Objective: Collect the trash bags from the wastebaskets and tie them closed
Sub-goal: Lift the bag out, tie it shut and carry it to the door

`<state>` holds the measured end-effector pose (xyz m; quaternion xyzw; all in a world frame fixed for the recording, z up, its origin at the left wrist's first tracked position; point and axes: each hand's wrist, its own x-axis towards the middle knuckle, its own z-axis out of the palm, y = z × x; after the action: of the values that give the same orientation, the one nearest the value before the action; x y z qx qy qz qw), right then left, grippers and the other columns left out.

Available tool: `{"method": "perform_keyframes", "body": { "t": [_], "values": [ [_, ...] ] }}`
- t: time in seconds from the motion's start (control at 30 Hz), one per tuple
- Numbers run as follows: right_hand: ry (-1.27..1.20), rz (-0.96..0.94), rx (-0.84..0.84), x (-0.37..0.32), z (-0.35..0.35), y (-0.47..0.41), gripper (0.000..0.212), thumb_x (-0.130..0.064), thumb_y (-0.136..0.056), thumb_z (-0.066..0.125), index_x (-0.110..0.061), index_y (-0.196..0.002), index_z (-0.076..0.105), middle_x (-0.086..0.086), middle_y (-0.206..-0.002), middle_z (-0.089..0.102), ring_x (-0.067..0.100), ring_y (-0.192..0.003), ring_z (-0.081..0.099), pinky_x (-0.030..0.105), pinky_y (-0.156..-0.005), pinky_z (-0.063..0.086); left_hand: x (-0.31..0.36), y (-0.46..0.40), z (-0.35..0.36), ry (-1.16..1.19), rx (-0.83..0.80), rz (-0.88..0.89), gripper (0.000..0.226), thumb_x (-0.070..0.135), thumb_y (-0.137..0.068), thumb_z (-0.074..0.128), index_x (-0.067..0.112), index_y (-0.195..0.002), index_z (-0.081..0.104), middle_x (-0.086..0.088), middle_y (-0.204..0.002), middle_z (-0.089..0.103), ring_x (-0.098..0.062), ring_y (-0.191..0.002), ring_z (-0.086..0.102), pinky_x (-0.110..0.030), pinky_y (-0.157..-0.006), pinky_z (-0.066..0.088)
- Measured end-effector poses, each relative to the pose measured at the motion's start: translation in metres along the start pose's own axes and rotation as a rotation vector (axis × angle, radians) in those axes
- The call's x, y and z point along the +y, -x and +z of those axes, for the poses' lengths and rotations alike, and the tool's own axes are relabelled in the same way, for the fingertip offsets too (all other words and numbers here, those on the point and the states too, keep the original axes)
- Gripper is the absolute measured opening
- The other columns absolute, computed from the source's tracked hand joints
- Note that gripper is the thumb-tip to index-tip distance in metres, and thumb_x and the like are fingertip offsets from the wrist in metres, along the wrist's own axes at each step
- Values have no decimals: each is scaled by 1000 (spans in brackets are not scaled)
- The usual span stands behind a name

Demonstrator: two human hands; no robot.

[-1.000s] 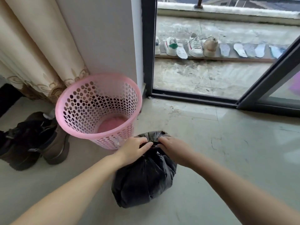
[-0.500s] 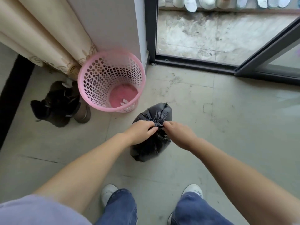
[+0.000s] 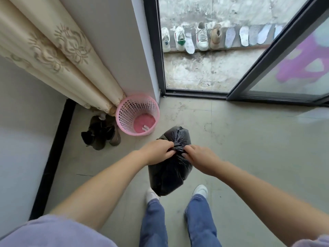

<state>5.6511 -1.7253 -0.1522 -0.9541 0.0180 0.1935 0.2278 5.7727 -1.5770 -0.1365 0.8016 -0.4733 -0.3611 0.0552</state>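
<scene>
- Grey tiled floor (image 3: 249, 148) runs to a dark-framed sliding door (image 3: 267, 56); a cream curtain (image 3: 58, 56) hangs beside a pink wastebasket (image 3: 124, 111).
- Left hand (image 3: 156, 151) and right hand (image 3: 200, 157) each pinch the gathered neck of the black trash bag (image 3: 169, 173), held above the person's white shoes.

Trash bag (image 3: 169, 173): black plastic film, crinkled, slight sheen. Wastebasket (image 3: 137, 114): pink perforated plastic, smooth. Floor (image 3: 249, 148): grey tile, matt, scuffed. Curtain (image 3: 53, 50): beige cloth, embroidered. Door frame (image 3: 154, 41): dark metal.
</scene>
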Motion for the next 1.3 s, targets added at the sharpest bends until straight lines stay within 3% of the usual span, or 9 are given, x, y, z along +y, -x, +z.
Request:
{"method": "perform_keyframes", "body": {
  "t": [0.13, 0.27, 0.4, 0.57, 0.7, 0.9, 1.07, 1.13, 1.3],
  "values": [
    [-29, 60, 76, -20, -27, 47, 43, -41, -100, 27, -6, -107, 52, 10, -110, 60, 30, -101, 56, 38, -76, 40, 36, 31, -24, -70, 38, 86, 21, 30, -95, 44, 13, -84, 49, -9, -97, 61, -27, -90, 57, -35, -70, 38],
    [-49, 166, 283, -35, -34, 101, 72, -53, -83, 0, -8, -97, 55, 11, -94, 63, 31, -87, 59, 37, -68, 39, 66, 41, -30, -136, 37, 238, 22, 31, -96, 42, 11, -95, 53, -6, -101, 60, -25, -96, 58, -40, -83, 45],
    [-48, 406, 412, -46, -23, 164, 65, -47, -88, 5, -8, -98, 55, 12, -96, 64, 35, -88, 60, 40, -67, 42, 117, 37, -36, -268, -6, 459, 23, 29, -97, 41, 12, -103, 54, -5, -108, 60, -23, -101, 57, -34, -83, 41],
    [-97, 787, 438, -61, -1, 260, 32, -29, -101, 28, -11, -114, 50, 8, -114, 59, 31, -103, 56, 38, -74, 40, 211, 28, -14, -468, -133, 751, 25, 27, -97, 41, 10, -107, 56, -6, -112, 60, -25, -105, 56, -37, -84, 45],
    [-177, 1030, 506, -79, 26, 346, 29, -28, -101, 30, -9, -107, 50, 10, -112, 60, 32, -99, 57, 36, -70, 36, 299, 39, 29, -590, -216, 952, 28, 28, -97, 39, 12, -114, 56, -6, -117, 60, -26, -106, 57, -35, -80, 44],
    [-295, 1354, 627, -120, 89, 472, 28, -28, -101, 31, -8, -108, 51, 10, -111, 61, 33, -101, 57, 39, -78, 43, 424, 90, 120, -705, -392, 1215, 28, 27, -97, 39, 11, -114, 56, -6, -117, 60, -27, -104, 58, -37, -81, 47],
    [-417, 1533, 713, -158, 159, 578, 28, -28, -101, 31, -9, -101, 52, 10, -105, 63, 31, -95, 59, 37, -74, 43, 519, 159, 216, -822, -461, 1330, 26, 27, -97, 38, 11, -109, 55, -9, -113, 61, -32, -103, 60, -36, -79, 46],
    [-436, 1592, 710, -177, 185, 620, 29, -28, -101, 30, -8, -100, 51, 11, -104, 63, 31, -93, 60, 38, -74, 44, 551, 189, 254, -859, -525, 1347, 27, 26, -97, 38, 11, -111, 55, -10, -116, 60, -31, -107, 59, -37, -85, 47],
    [-451, 1702, 673, -215, 246, 720, 32, -28, -102, 28, -6, -104, 51, 12, -106, 62, 33, -95, 59, 36, -71, 39, 628, 263, 341, -916, -628, 1457, 25, 24, -98, 36, 11, -106, 56, -9, -109, 60, -27, -102, 57, -32, -80, 42]
  ]
}}
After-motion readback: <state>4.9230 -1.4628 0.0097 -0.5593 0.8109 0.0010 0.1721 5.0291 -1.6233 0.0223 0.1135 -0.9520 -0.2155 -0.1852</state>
